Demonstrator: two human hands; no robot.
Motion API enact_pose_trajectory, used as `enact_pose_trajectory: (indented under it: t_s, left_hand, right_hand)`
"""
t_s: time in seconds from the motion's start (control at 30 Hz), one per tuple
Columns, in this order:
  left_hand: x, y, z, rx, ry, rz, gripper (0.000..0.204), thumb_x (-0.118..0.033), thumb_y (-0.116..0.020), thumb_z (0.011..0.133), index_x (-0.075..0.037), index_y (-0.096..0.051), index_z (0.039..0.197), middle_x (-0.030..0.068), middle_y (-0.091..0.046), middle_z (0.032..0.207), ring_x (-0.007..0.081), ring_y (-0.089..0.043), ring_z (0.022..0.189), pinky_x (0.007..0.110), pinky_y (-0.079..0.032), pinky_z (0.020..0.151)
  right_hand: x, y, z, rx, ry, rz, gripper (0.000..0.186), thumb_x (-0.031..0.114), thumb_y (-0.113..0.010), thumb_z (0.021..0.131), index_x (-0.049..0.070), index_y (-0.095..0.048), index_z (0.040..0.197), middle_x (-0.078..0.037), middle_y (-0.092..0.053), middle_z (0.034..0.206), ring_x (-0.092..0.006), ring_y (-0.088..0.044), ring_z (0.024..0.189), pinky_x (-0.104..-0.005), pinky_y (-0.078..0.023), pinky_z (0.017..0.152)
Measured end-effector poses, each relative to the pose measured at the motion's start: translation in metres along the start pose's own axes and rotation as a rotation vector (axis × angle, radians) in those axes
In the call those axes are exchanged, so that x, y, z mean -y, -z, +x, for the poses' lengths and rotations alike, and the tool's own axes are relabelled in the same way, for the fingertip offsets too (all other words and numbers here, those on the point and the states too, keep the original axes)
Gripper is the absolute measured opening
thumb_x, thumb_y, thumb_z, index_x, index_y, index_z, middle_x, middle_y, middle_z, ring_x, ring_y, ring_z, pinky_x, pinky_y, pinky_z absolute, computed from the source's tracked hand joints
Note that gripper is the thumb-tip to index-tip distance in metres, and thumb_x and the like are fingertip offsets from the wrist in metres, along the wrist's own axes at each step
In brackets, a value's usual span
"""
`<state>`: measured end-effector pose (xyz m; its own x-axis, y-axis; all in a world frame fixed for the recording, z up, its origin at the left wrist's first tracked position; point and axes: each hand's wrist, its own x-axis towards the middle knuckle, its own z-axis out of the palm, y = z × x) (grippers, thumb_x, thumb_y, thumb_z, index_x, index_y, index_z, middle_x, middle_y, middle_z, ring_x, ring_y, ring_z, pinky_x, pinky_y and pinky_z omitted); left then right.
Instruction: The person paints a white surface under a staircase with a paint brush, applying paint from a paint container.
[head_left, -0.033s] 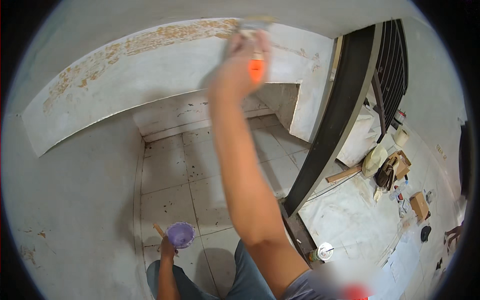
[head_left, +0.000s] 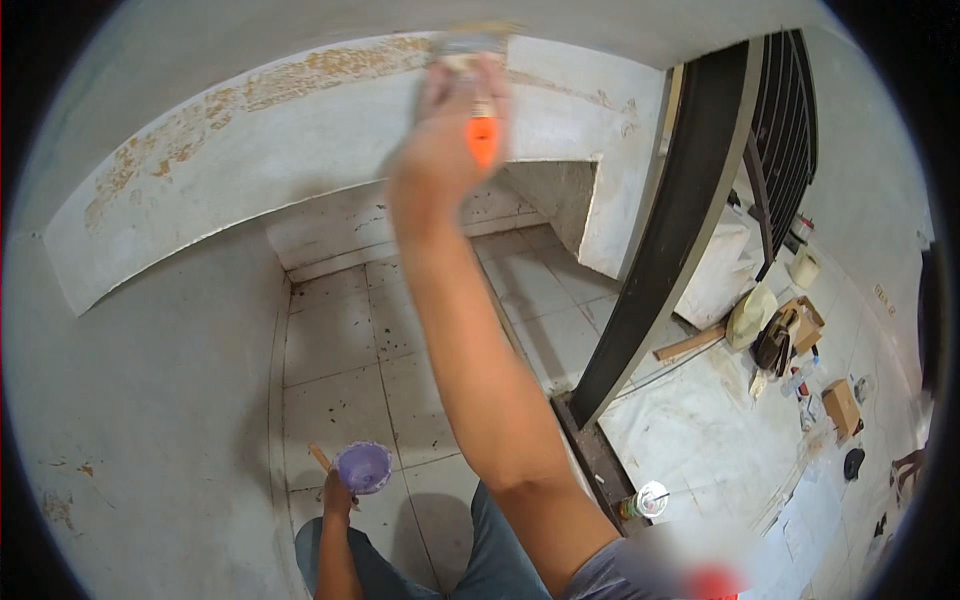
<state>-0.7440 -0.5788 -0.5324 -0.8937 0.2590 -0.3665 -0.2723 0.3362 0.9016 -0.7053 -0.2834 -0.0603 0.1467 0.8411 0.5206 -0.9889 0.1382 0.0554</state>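
My right hand [head_left: 455, 125] is raised high, its fingers wrapped round a wide paintbrush [head_left: 482, 143] with an orange handle. The bristles, blurred by motion, lie against the top of a white wall band [head_left: 330, 125] that has a peeling yellowish-brown strip. Low on the left, my left hand [head_left: 338, 497] grips a purple bowl [head_left: 364, 468] with a pale, smeared rim. A light wooden handle [head_left: 319, 457] sticks out beside the bowl from the same hand; its other end is hidden.
A dark metal post [head_left: 665, 240] stands to my right, with a black railing [head_left: 785, 140] behind it. A white paint tub [head_left: 651, 499] sits near my right side. Farther right lie a wooden plank [head_left: 690, 345], a pale bag [head_left: 751, 316] and cardboard boxes [head_left: 840, 407].
My right hand and the paintbrush have moved a little left along the wall band. My left hand and the bowl stay almost where they were.
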Motion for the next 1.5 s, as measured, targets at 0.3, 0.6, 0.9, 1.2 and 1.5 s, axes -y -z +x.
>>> enact_pose_trajectory:
  t_s: [0.3, 0.6, 0.9, 1.2, 1.5]
  left_hand:
    - [-0.018, -0.022, -0.013, -0.023, 0.025, 0.031, 0.057, -0.048, -0.03, 0.099, 0.0, -0.054, 0.116, 0.0086, -0.054, 0.078, 0.018, -0.053, 0.06, 0.034, -0.045, 0.052]
    - [-0.023, -0.013, -0.025, -0.039, 0.098, 0.021, 0.057, -0.047, -0.029, 0.101, 0.002, -0.054, 0.117, 0.0079, -0.055, 0.084, 0.017, -0.054, 0.068, 0.032, -0.046, 0.059]
    - [-0.033, -0.009, -0.029, 0.046, 0.032, -0.004, 0.05, -0.043, -0.03, 0.101, -0.002, -0.055, 0.112, 0.006, -0.055, 0.081, 0.015, -0.053, 0.066, 0.03, -0.044, 0.057]
    - [-0.026, -0.023, -0.023, 0.025, 0.057, 0.064, 0.05, -0.046, -0.03, 0.101, -0.003, -0.055, 0.108, 0.0053, -0.056, 0.08, 0.0165, -0.054, 0.067, 0.032, -0.043, 0.056]
    - [-0.031, -0.018, -0.027, -0.001, 0.041, 0.042, 0.051, -0.044, -0.03, 0.101, -0.001, -0.055, 0.113, 0.007, -0.057, 0.084, 0.0172, -0.055, 0.068, 0.031, -0.045, 0.058]
  right_hand:
    - [0.057, 0.046, 0.067, 0.192, -0.245, -0.265, 0.016, 0.007, -0.059, 0.094, -0.004, -0.061, 0.106, -0.012, -0.065, 0.098, -0.0185, -0.066, 0.088, -0.0297, -0.059, 0.08]
    - [0.167, 0.139, 0.18, 0.678, 0.855, -1.337, 0.023, -0.002, -0.062, 0.085, 0.009, -0.072, 0.102, -0.012, -0.069, 0.114, -0.0227, -0.068, 0.093, -0.0318, -0.053, 0.081]
    - [0.198, 0.202, 0.124, 1.213, 0.355, -1.453, 0.016, -0.01, -0.06, 0.076, 0.003, -0.063, 0.086, -0.014, -0.067, 0.091, -0.032, -0.064, 0.087, -0.0362, -0.05, 0.082]
    - [0.189, 0.174, 0.143, 0.228, -0.119, -0.566, 0.027, 0.012, -0.056, 0.096, -0.007, -0.058, 0.115, -0.015, -0.063, 0.105, -0.0212, -0.065, 0.094, -0.0354, -0.057, 0.088]
    - [0.197, 0.198, 0.098, -0.047, -0.139, -1.04, 0.021, 0.009, -0.057, 0.092, -0.006, -0.068, 0.103, -0.012, -0.069, 0.091, -0.0163, -0.066, 0.078, -0.0298, -0.057, 0.078]
